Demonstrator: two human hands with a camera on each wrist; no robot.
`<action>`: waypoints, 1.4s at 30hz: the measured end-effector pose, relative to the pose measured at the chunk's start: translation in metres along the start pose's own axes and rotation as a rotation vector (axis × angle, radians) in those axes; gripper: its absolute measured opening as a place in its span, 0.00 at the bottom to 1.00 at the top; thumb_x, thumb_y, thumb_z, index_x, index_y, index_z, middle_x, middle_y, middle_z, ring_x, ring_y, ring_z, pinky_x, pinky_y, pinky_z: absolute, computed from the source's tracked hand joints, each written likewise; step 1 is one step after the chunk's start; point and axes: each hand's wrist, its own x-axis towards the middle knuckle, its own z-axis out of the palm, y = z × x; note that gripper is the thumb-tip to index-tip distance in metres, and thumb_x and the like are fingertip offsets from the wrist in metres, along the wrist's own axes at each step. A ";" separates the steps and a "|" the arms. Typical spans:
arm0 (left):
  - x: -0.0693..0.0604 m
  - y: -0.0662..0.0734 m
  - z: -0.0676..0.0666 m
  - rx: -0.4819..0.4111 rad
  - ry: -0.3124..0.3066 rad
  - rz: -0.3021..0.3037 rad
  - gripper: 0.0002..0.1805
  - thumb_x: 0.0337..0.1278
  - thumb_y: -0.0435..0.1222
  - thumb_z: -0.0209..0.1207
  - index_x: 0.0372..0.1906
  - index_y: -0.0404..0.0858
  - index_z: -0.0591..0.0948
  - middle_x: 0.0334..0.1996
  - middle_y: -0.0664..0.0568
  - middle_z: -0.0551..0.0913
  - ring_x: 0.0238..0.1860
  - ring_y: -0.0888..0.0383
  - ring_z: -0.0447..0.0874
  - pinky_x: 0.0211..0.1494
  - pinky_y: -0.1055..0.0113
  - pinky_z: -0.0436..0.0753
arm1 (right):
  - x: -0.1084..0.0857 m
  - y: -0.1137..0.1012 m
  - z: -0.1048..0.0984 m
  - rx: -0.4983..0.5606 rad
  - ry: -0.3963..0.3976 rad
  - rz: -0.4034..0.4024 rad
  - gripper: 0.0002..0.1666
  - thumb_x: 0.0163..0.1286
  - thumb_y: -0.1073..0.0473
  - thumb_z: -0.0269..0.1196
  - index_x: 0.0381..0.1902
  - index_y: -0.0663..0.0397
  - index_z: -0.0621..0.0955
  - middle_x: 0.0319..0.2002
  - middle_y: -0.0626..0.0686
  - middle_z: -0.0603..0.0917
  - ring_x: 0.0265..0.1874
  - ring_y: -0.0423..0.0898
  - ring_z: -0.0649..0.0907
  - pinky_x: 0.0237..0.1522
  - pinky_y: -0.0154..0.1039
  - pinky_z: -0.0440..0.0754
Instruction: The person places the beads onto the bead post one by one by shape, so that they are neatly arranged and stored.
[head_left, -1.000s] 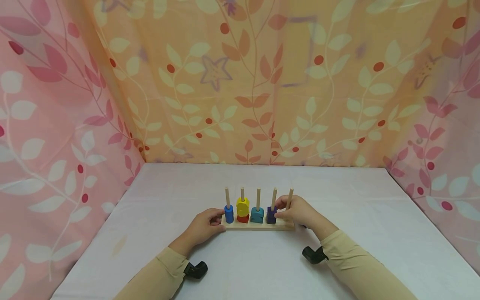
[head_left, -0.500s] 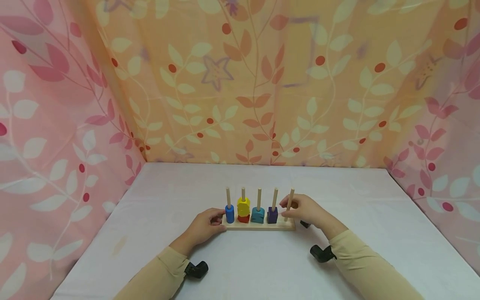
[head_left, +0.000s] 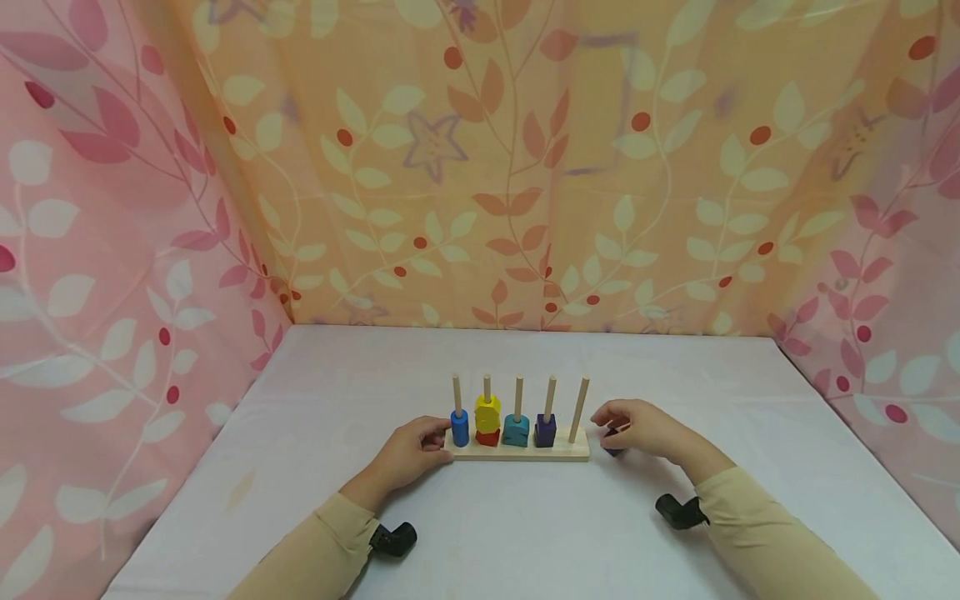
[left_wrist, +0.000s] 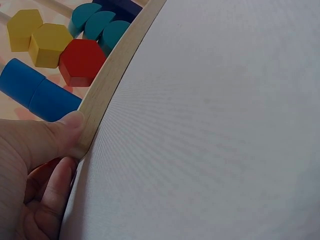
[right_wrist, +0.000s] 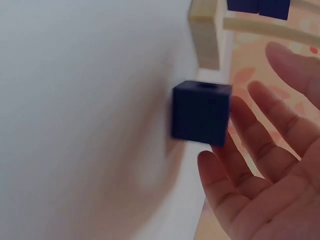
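Observation:
A wooden peg stand (head_left: 517, 455) with several upright pegs sits on the table. My left hand (head_left: 405, 454) holds its left end, thumb on top and fingers curled at the edge. Its pegs carry blue cylinders (left_wrist: 40, 90), yellow hexagons (left_wrist: 50, 45) above a red hexagon (left_wrist: 82, 62), teal half-round blocks (left_wrist: 97, 22) and dark purple square blocks (head_left: 545, 431). The rightmost peg (head_left: 579, 410) is bare. Just right of the stand, a loose dark cube (right_wrist: 201, 114) with a hole lies beside my right hand (head_left: 641, 429), whose fingers are loosely spread around it without gripping.
White cloth covers the table (head_left: 510, 533). Floral curtains (head_left: 510, 167) rise at its back and both sides. A black wrist camera (head_left: 393, 540) hangs by the left sleeve and another black camera (head_left: 681, 512) by the right.
My right hand has moved right, away from the purple blocks and past the bare end peg, to the loose cube. The left hand stays on the stand's end.

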 end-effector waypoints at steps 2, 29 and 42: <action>0.000 0.000 0.000 -0.002 0.001 0.004 0.26 0.44 0.39 0.68 0.52 0.40 0.78 0.36 0.58 0.77 0.37 0.62 0.74 0.41 0.71 0.76 | -0.002 0.004 0.000 -0.005 -0.023 -0.009 0.20 0.51 0.62 0.69 0.44 0.56 0.79 0.42 0.54 0.80 0.41 0.49 0.77 0.42 0.44 0.75; 0.000 0.003 -0.001 0.005 -0.003 -0.005 0.25 0.45 0.40 0.68 0.53 0.40 0.78 0.37 0.57 0.77 0.37 0.62 0.73 0.42 0.70 0.76 | -0.004 -0.010 -0.008 -0.225 0.089 -0.104 0.12 0.56 0.61 0.66 0.39 0.52 0.78 0.32 0.47 0.78 0.31 0.43 0.75 0.36 0.40 0.75; 0.000 0.000 0.000 -0.004 -0.013 -0.020 0.26 0.46 0.40 0.67 0.53 0.41 0.77 0.37 0.58 0.77 0.38 0.62 0.73 0.43 0.70 0.76 | 0.004 -0.063 -0.036 -0.121 0.354 -0.147 0.13 0.59 0.60 0.65 0.41 0.57 0.78 0.34 0.53 0.82 0.35 0.47 0.80 0.39 0.44 0.80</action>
